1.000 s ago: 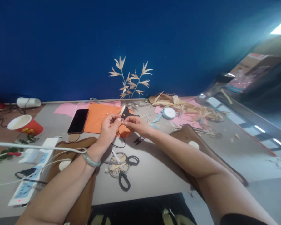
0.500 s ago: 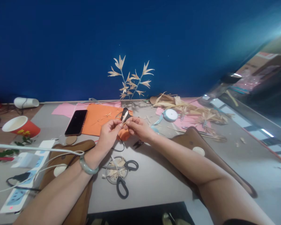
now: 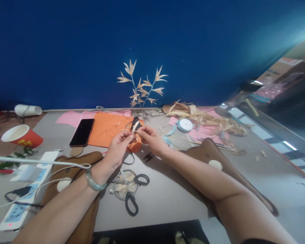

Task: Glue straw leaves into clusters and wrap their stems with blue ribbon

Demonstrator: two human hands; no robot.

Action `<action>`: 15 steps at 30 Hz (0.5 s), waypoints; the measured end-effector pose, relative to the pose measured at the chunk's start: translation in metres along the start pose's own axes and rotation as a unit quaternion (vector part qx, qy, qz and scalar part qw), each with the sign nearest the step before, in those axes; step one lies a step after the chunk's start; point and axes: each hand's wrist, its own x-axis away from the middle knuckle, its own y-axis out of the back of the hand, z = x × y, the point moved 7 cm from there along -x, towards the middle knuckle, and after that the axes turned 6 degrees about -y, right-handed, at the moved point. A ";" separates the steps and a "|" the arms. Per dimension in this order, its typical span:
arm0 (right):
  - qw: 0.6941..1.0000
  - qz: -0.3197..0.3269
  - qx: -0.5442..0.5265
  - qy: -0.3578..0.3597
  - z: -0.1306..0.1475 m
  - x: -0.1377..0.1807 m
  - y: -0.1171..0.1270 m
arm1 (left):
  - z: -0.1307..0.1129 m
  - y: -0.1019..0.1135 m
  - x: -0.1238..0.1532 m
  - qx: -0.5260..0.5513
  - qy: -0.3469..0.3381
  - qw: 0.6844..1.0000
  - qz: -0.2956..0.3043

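Observation:
Fingertips of my left hand and my right hand meet over the orange sheet, both pinching a small pale strip of dried husk. Its lower end is hidden by the fingers. Just beyond lies a black tool, partly covered. Below my hands, black-handled scissors rest across a round dish of pale husk pieces. Small black snips lie beneath my right wrist. Stems bearing pale husk flowers stand upright against the blue wall.
A phone, a red paper cup and a power strip with cables are on the left. Rightward are a roll of light blue ribbon and a heap of dried husks. Brown pads lie under both forearms.
My right fingers have shifted slightly at the husk strip, and its visible tip looks a little more bent. The view has moved very slightly; everything else stays put.

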 end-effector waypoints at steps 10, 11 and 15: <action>0.996 0.015 0.087 0.016 0.004 0.007 -0.004 | -0.015 0.006 -0.003 -0.118 -0.123 0.985 0.005; 0.996 0.019 0.082 0.016 0.004 0.007 -0.005 | -0.014 0.006 -0.003 -0.125 -0.122 0.985 0.008; 0.998 0.031 0.058 0.022 0.005 0.007 -0.007 | -0.006 0.007 -0.003 -0.078 -0.081 0.994 -0.001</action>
